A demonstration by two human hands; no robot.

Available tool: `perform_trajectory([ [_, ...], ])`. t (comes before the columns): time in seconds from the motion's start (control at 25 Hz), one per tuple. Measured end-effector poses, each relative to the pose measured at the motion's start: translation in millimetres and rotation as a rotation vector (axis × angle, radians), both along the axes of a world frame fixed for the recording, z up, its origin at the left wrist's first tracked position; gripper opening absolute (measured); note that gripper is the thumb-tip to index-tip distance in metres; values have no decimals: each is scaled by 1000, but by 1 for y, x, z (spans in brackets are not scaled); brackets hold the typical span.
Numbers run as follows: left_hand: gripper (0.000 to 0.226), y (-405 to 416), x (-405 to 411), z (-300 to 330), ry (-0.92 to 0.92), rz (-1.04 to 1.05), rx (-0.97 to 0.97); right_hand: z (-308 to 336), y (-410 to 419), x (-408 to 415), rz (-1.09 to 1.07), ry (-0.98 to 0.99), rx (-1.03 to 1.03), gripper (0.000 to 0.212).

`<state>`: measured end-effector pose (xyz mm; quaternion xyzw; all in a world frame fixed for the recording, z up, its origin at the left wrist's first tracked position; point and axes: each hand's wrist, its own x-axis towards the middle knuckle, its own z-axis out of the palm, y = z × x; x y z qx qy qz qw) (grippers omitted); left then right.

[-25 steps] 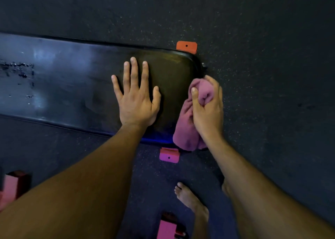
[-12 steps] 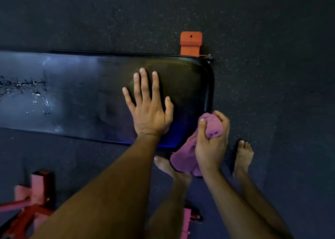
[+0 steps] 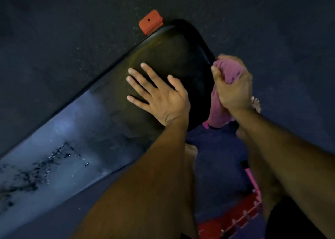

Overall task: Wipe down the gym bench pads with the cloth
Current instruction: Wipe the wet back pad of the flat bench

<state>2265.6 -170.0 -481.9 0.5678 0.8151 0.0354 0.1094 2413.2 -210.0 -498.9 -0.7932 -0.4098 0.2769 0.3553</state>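
Red frame (image 3: 233,218) at bottom right, bare foot (image 3: 191,150) on dark floor (image 3: 272,30). Left hand (image 3: 161,95) flat on black bench pad (image 3: 163,53), fingers (image 3: 139,86) straight and spread. Right hand (image 3: 233,88) at pad's end edge, curled tight round pink cloth (image 3: 228,71). Wet droplets (image 3: 45,162) on pad's left stretch. Orange bracket (image 3: 149,21) at far corner.
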Motion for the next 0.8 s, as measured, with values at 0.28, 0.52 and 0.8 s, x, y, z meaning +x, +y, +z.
perform_trajectory([
  [0.28, 71, 4, -103, 29, 96, -1051, -155, 2, 2, 6, -20, 32, -75, 52],
  [0.52, 74, 44, -128, 6, 172, -1572, -2, -4, -27, -3, -255, 212, 5, 53],
  [0.8, 74, 50, -134, -1, 87, -1618, 79, 4, -50, -78, -811, 253, 209, 47],
])
